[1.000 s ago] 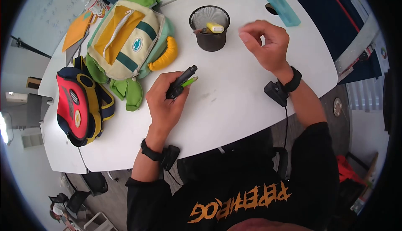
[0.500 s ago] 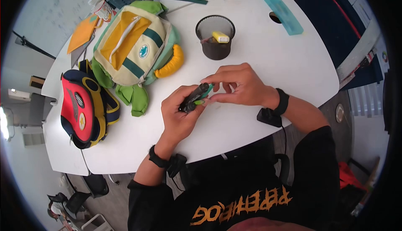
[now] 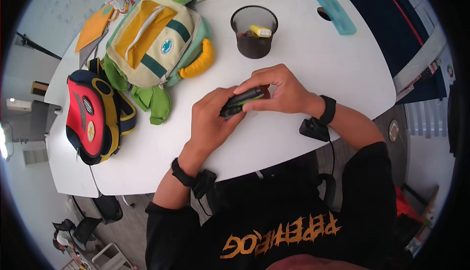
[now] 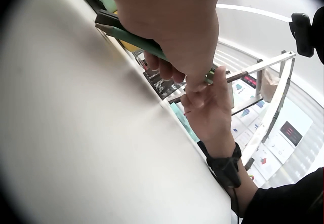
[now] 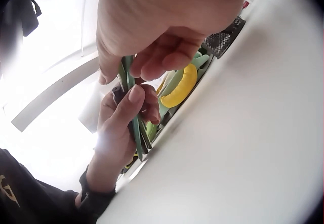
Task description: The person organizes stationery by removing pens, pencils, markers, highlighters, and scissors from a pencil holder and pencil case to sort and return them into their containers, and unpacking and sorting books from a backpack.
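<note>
A bundle of black and green pens and pencils (image 3: pixel 241 101) lies across both hands above the white table. My left hand (image 3: pixel 211 118) grips the bundle with fingers and thumb wrapped round it. From the right, my right hand (image 3: pixel 283 91) pinches the far end of the bundle between thumb and fingers. In the left wrist view a green pencil (image 4: pixel 132 39) with a bare wooden tip sticks out past the left hand. Green pencils (image 5: pixel 136 133) run down below the left hand in the right wrist view. How many there are, I cannot tell.
Beyond the hands stands a black mesh cup (image 3: pixel 254 47) with a yellow item (image 3: pixel 261 31) inside. A green and cream bag (image 3: pixel 156 39) and a red backpack (image 3: pixel 90 118) lie at the left. A teal case (image 3: pixel 333 10) is at the back right.
My right hand has come down from beside the mesh cup to the left hand and now holds the bundle's end. The bundle has turned flatter, pointing more to the right.
</note>
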Motion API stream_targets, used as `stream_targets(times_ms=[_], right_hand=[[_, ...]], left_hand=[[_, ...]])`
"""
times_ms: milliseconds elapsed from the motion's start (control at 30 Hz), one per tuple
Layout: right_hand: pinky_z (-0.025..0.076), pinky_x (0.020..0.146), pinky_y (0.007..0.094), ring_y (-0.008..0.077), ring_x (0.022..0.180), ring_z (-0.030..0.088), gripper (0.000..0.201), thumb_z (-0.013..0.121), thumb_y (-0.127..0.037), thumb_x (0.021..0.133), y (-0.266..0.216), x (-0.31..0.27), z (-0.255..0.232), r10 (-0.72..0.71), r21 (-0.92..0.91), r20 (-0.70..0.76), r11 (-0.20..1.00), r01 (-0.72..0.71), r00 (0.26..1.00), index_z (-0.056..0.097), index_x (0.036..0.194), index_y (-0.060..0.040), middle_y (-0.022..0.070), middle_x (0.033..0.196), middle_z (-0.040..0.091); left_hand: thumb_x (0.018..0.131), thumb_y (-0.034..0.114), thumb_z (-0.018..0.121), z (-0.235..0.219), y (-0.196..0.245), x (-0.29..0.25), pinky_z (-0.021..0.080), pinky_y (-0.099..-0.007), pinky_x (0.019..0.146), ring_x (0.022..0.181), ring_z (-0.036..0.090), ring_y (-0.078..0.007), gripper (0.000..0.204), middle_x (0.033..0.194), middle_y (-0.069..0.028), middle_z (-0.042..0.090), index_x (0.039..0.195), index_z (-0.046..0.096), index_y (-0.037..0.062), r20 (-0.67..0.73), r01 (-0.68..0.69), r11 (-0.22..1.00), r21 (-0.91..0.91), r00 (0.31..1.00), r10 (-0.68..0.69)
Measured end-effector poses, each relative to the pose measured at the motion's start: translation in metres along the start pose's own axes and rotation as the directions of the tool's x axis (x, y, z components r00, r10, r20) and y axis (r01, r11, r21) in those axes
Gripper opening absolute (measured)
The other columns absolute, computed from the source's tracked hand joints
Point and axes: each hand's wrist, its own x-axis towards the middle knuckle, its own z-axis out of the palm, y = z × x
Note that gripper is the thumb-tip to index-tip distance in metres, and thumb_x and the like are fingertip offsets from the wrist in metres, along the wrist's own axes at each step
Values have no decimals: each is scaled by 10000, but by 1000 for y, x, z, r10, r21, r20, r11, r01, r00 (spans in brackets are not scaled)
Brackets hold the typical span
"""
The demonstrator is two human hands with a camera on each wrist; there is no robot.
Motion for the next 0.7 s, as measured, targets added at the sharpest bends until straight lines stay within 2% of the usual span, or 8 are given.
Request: stream_targets(times_ms=[100,167,200,333,467,567,633,700], right_hand=[[517,635,218,56,727,652,327,895,-93,860,6,-3,4,19,-11,-31,1000,-19,999,808,1174,-72,33,954,785],[483,621,191,7,711,613,283,869,-86,898,7,-1,1,31,24,-84,999,-29,996,800,1169,-45,29,970,796],[500,630,189,5,718,622,260,863,-86,906,6,0,-2,16,-5,-120,1000,-17,993,799,1154,-39,13,937,785],[495,597,181,14,697,627,257,855,-116,926,10,0,-13,105,115,-247,990,-79,963,790,1153,-14,-3,894,745],[497,580,185,23,674,628,241,846,-124,937,5,2,-24,113,87,-260,992,-93,959,791,1145,-14,-5,853,729],[496,564,192,23,645,619,226,839,-124,943,5,3,-27,122,113,-311,989,-91,942,793,1136,-15,-11,806,713],[495,561,191,21,634,612,224,836,-131,947,7,3,-33,135,61,-348,991,-121,928,791,1128,-6,-13,780,704],[495,562,187,20,633,611,226,831,-141,952,9,3,-37,133,37,-362,991,-128,922,791,1127,-4,-13,785,705]], left_hand=[[802,72,900,0,5,0,590,-328,817,913,760,-209,457,1013,-139,765,1216,712,20,-12,-14,1000,18,1000,14],[798,84,911,-1,5,4,621,-370,841,931,769,-271,505,1049,-127,754,1251,695,37,-76,29,999,-40,997,-32],[803,77,919,-2,3,3,592,-334,895,977,758,-201,528,1063,-103,771,1267,671,25,-91,55,998,-43,994,-59],[826,24,895,-4,-11,1,577,-323,950,1004,740,-188,385,1099,-88,761,1138,671,7,-141,148,977,-156,975,-170],[798,98,925,-9,-18,5,588,-326,871,933,742,-205,407,1070,-96,771,1128,699,23,-174,108,982,-155,976,-135],[793,75,921,-21,-12,7,572,-332,909,968,721,-188,354,1068,-85,758,1074,715,10,-162,78,997,29,984,-72],[765,96,922,-33,-8,9,562,-340,843,897,695,-208,352,1039,-93,747,1055,738,15,-15,23,961,277,1000,-20],[752,98,912,-33,-8,9,545,-350,787,838,665,-222,304,968,-93,737,1012,773,27,-30,2,968,252,1000,6]])
